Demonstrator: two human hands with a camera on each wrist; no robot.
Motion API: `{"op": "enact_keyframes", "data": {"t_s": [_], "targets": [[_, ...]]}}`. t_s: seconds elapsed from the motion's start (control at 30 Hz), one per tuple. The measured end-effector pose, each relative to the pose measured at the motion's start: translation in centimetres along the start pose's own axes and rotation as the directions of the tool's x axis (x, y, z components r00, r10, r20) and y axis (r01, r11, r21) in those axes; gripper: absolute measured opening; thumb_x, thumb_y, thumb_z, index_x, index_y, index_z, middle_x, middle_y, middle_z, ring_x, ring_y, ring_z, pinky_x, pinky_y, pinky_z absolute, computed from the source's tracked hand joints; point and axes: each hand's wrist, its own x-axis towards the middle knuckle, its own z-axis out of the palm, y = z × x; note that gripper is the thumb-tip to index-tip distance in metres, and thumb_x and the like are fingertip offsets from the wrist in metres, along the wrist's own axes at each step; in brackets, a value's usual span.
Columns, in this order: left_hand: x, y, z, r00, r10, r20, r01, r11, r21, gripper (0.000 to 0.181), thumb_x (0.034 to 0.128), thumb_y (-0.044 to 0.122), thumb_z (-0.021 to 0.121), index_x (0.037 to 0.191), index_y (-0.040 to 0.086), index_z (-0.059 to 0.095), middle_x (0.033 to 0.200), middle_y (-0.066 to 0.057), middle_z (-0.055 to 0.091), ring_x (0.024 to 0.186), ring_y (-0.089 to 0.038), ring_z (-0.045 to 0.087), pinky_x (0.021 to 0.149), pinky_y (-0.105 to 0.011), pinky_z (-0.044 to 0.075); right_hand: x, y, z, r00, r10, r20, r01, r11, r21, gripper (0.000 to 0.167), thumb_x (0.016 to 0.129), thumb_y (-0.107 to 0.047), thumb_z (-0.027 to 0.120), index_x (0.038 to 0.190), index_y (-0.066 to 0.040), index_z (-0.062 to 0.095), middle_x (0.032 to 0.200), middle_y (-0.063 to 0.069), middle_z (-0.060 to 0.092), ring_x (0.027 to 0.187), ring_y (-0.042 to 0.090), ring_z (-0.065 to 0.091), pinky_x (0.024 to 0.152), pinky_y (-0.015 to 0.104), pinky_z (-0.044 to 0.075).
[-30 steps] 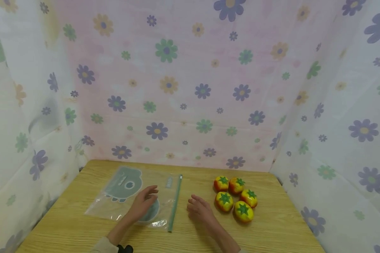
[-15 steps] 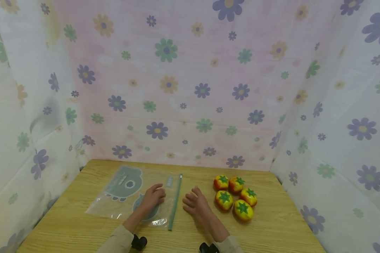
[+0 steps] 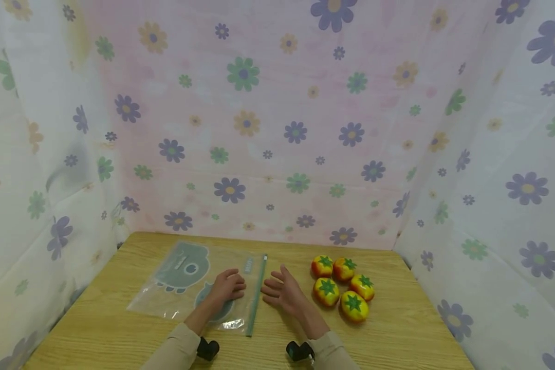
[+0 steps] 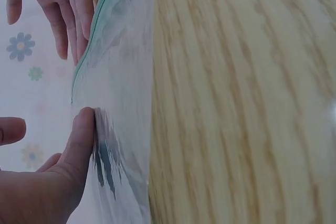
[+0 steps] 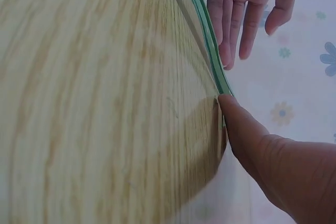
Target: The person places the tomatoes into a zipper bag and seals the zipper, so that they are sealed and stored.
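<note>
A clear plastic zip bag (image 3: 164,300) with a grey-blue cartoon print lies flat on the table, its green zip strip (image 3: 257,295) at the right edge. Over the printed lower part is my left hand (image 3: 226,288), fingers loosely bent and holding nothing. In the left wrist view its thumb (image 4: 81,132) appears at the film; contact is hard to tell. My right hand (image 3: 284,294) is just right of the strip, palm turned left, fingers spread and nothing in them. The right wrist view shows its thumb (image 5: 236,121) close by the green strip, whether touching I cannot tell.
Several yellow-and-red toy fruits with green star-shaped leaf tops (image 3: 326,292) stand grouped to the right of the right hand. The wooden table (image 3: 398,329) ends at a flower-printed curtain (image 3: 268,169) behind, with more curtain on both sides.
My left hand has shifted right across the bag toward the strip. The right hand has moved left and forward to the strip, its fingers spreading. The bag and fruits stay put.
</note>
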Motion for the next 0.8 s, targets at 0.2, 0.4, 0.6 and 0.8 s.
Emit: {"op": "enact_keyframes", "data": {"t_s": [0.2,0.4,0.6,0.8], "targets": [[-0.3,0.1,0.5,0.998,-0.008,0.068,0.005,0.999,0.054,0.054,0.0972,0.006,0.051,0.143,-0.018,0.037,0.118,-0.035,0.065,0.103,-0.034,0.071,0.079,-0.038,0.063,0.2,-0.1,0.1,0.999,0.036,-0.003,-0.036,0.998,0.052,0.084,0.11,-0.052,0.023,0.154,0.017,0.005,0.155,0.043,0.023,0.142,0.055,0.035,0.114,0.059,0.039],[-0.3,0.0,0.8,0.993,-0.006,0.116,-0.005,0.995,0.096,0.049,0.1006,0.003,0.049,0.143,-0.019,0.038,0.118,-0.035,0.064,0.099,-0.033,0.071,0.079,-0.038,0.063,0.4,-0.1,0.1,0.997,0.073,-0.018,-0.072,0.995,0.065,0.087,0.11,-0.054,0.025,0.153,0.019,0.008,0.154,0.043,0.025,0.142,0.053,0.036,0.115,0.057,0.037],[-0.2,0.2,1.1,0.989,0.0,0.149,-0.021,0.99,0.141,0.049,0.0969,0.002,0.054,0.139,-0.019,0.042,0.107,-0.027,0.069,0.087,-0.022,0.07,0.074,-0.036,0.063,0.7,-0.1,0.2,0.994,0.104,-0.014,-0.103,0.992,0.07,0.088,0.109,-0.055,0.026,0.152,0.021,0.011,0.154,0.042,0.027,0.143,0.052,0.036,0.116,0.055,0.038],[-0.2,0.2,1.4,0.986,0.031,0.163,-0.066,0.975,0.213,0.039,0.0957,0.004,0.059,0.126,-0.02,0.053,0.094,-0.022,0.071,0.075,-0.018,0.069,0.066,-0.034,0.062,0.6,0.1,0.3,0.992,0.118,0.035,-0.119,0.992,0.048,0.088,0.109,-0.055,0.025,0.151,0.021,0.013,0.156,0.041,0.025,0.144,0.05,0.035,0.117,0.053,0.037]]}}
